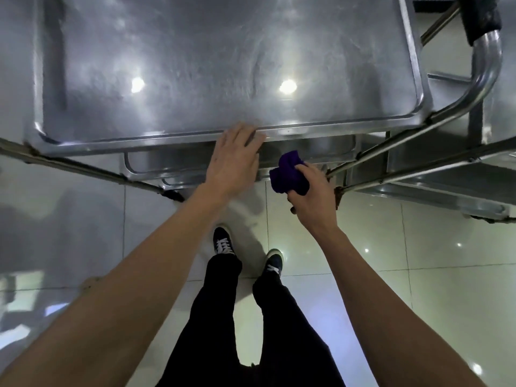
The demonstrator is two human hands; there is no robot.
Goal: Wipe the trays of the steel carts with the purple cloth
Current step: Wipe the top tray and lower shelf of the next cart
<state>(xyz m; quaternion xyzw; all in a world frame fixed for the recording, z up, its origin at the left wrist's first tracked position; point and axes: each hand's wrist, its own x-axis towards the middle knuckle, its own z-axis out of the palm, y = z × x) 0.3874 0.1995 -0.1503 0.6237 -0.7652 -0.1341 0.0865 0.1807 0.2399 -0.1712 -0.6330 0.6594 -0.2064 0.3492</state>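
Note:
The steel cart's top tray (178,136) fills the upper part of the head view, its surface shiny with two light reflections. My left hand (236,160) hovers over the tray's near rim, fingers apart and holding nothing. My right hand (312,191) is just to its right, below the rim, closed on the bunched purple cloth (289,174). The cloth is off the tray, in front of a lower shelf (173,170) that shows beneath the top tray.
A curved steel handle tube (487,65) stands at the cart's right end. A second steel cart (446,174) sits to the right, its frame bars crossing near my right hand. My legs and shoes (223,243) stand on a glossy tiled floor.

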